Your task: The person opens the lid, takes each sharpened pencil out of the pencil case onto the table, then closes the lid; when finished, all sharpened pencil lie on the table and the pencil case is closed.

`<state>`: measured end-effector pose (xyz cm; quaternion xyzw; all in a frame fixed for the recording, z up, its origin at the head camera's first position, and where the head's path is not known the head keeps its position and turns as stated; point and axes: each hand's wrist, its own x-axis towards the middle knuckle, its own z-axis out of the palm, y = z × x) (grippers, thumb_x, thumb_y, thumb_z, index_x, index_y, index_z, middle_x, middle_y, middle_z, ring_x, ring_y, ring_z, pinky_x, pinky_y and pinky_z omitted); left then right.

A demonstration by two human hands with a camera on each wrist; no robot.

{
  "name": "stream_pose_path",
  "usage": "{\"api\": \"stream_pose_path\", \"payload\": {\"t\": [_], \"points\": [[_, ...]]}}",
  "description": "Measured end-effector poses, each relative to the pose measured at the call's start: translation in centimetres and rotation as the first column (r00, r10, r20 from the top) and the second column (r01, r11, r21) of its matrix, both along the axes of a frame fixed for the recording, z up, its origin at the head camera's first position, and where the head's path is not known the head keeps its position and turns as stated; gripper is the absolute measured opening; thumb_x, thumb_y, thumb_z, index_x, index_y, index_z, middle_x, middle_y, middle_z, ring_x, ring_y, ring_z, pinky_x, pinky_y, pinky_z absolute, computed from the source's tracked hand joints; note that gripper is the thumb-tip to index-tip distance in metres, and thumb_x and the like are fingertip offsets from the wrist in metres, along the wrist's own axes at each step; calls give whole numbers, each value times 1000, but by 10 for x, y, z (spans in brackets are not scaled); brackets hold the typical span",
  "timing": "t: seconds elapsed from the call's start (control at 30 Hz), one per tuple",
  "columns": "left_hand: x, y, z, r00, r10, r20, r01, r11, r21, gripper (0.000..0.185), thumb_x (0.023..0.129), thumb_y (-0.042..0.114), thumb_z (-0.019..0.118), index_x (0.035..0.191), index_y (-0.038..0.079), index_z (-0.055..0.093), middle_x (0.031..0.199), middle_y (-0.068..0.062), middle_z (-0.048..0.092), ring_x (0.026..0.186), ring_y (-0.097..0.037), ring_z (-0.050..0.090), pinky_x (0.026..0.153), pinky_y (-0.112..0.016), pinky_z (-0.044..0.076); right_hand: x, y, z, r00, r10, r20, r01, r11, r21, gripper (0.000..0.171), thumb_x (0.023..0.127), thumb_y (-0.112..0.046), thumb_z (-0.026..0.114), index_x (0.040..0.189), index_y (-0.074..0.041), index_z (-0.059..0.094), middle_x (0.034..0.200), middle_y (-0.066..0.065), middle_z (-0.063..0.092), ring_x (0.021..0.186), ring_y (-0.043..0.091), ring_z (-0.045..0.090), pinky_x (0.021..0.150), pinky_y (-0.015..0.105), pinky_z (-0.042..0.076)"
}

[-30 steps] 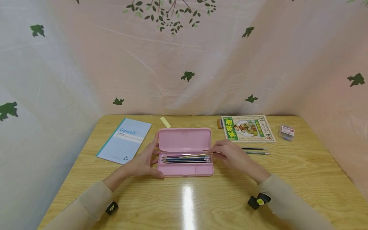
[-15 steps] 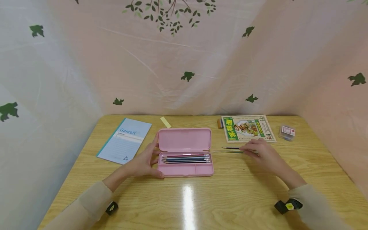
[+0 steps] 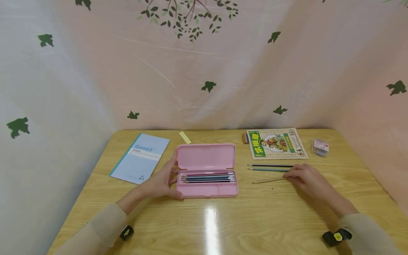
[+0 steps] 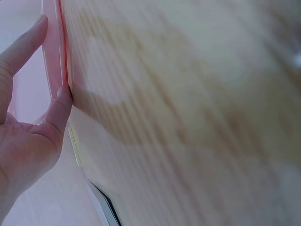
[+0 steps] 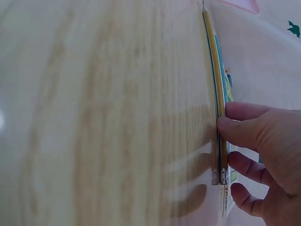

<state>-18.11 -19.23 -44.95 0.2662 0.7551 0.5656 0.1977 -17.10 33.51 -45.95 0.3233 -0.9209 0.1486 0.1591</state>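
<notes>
A pink pencil case (image 3: 194, 191) lies with its lid raised and several pencils (image 3: 208, 177) in its long compartment. My left hand (image 3: 158, 181) rests against the case's left side, fingers spread; its thumb touches the front corner. Over on the right, my right hand (image 3: 307, 179) pinches a yellow pencil (image 3: 269, 180) near its eraser end between thumb and index finger. In the right wrist view this pencil (image 5: 216, 61) lies low along the tabletop. Just behind it are a dark pencil (image 3: 271, 165) and a blue-green pencil (image 3: 267, 170), side by side.
A Gambit notebook (image 3: 140, 157) lies left of the case, and a pale yellow strip (image 3: 185, 137) behind it. At the back right are an illustrated booklet (image 3: 277, 143), a small orange-and-blue block (image 3: 245, 138) and a clear small box (image 3: 320, 148).
My right hand has carried the yellow pencil from over the case to the right, down in front of the two loose pencils. The left hand stays at the case; the view shifted slightly.
</notes>
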Motion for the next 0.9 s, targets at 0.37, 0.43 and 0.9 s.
{"api": "stream_pose_path", "payload": {"t": [0.37,0.43,0.9], "points": [[0,0,-2,1000,8,-11,-8,1000,-23,152,66,3,95,159,32,-21,155,-15,22,140,-34,40,107,-36,46,-4,0,1,994,-39,98,37,999,23,25,78,3,83,95,-15,81,90,-5,70,80,17,64,68,40,56],[0,0,-2,1000,9,-6,-9,1000,-21,152,66,3,95,159,32,-21,155,-15,22,140,-34,40,107,-36,46,-5,-1,2,991,-51,120,48,998,34,25,79,4,82,96,-14,80,91,-3,71,82,19,65,69,42,57],[0,0,-1,1000,10,8,-10,1000,-13,153,66,-1,94,159,35,-22,156,-15,21,142,-35,37,107,-37,45,-6,2,2,993,-70,94,66,997,38,27,79,7,79,98,-11,80,94,5,71,85,28,67,72,51,57]]}}
